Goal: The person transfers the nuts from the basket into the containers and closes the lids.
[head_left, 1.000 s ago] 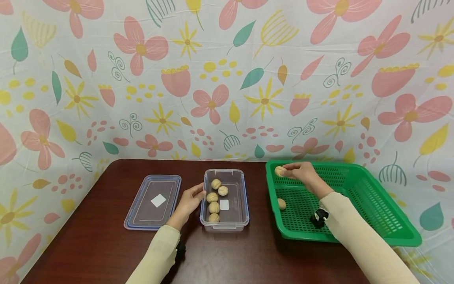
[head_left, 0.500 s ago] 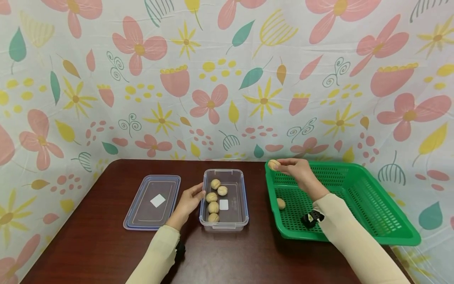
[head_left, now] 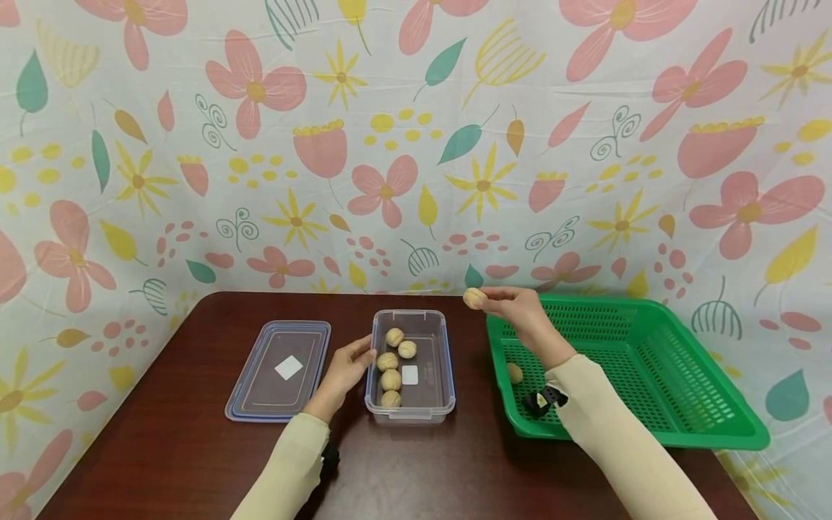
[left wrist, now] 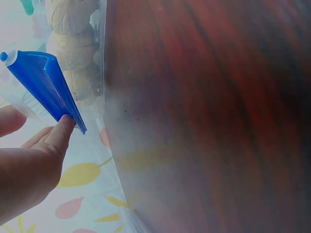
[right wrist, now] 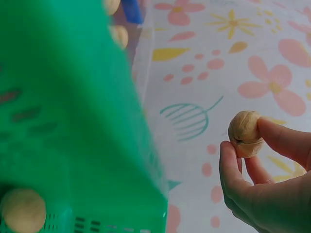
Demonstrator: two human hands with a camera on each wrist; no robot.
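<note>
My right hand (head_left: pixel 520 312) pinches a walnut (head_left: pixel 474 297) between thumb and fingertips, above the table between the box and the green basket. The right wrist view shows the same walnut (right wrist: pixel 245 134) close up, its seam visible. A clear plastic food container (head_left: pixel 432 415) stands mid-table with several walnuts (head_left: pixel 390 379) along its left side. At its left wall, my left hand (head_left: pixel 344 372) grips the rim, thumb on the near side. In the left wrist view, the left hand's fingertips touch the container's blue clip (left wrist: pixel 46 80). One walnut (head_left: pixel 515 373) lies in the green basket (head_left: pixel 708 390).
The container's lid (head_left: pixel 276 372), with a blue edge and white label, lies flat on the dark wooden table (head_left: pixel 162 419) at left. A flower-patterned cloth (head_left: pixel 390 144) hangs behind the table. The basket's raised rim stands to the right.
My right hand has carried the walnut leftward from over the basket, past its left rim and slightly up. The left hand and container have stayed put.
</note>
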